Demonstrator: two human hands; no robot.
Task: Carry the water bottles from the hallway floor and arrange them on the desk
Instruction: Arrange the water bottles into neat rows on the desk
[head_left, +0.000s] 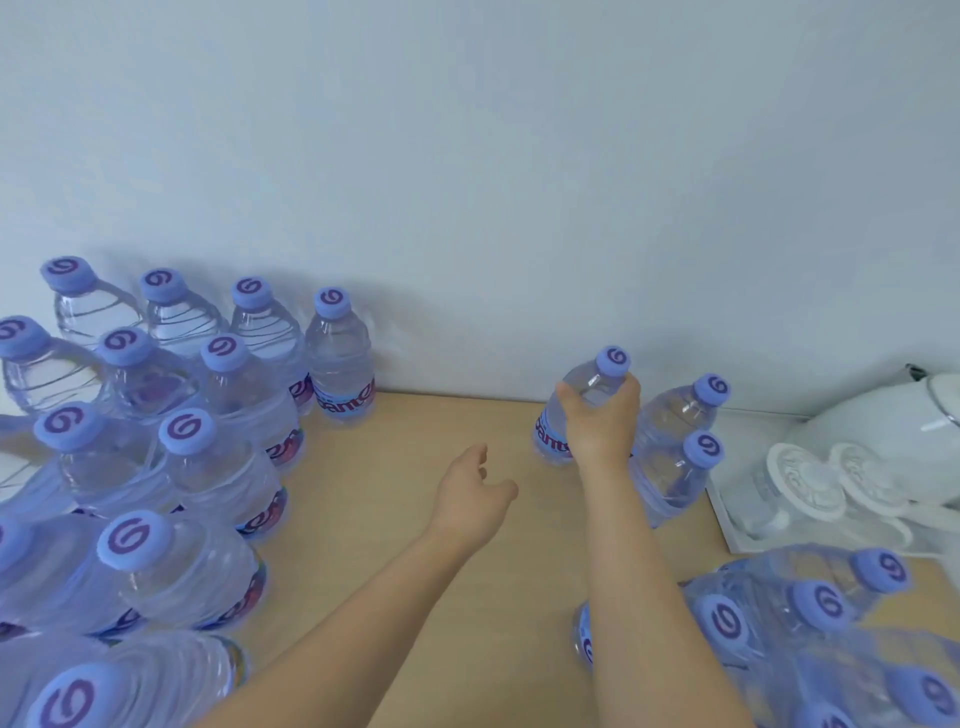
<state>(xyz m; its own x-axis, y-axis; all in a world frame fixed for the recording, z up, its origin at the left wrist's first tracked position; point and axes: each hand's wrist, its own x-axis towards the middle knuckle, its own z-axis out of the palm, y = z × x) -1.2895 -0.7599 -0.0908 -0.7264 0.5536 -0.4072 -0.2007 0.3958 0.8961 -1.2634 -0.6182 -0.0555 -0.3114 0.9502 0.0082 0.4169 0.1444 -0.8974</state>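
Clear water bottles with purple caps stand on a light wooden desk. My right hand is shut around the shoulder of one upright bottle near the wall, its base on or just above the desk. Two more bottles stand close to its right. My left hand hovers open over the bare middle of the desk, holding nothing. A large group of several bottles fills the left side. Another cluster of bottles stands at the lower right.
A white kettle and two upturned glass cups sit on a white tray at the right. A pale wall runs directly behind the desk.
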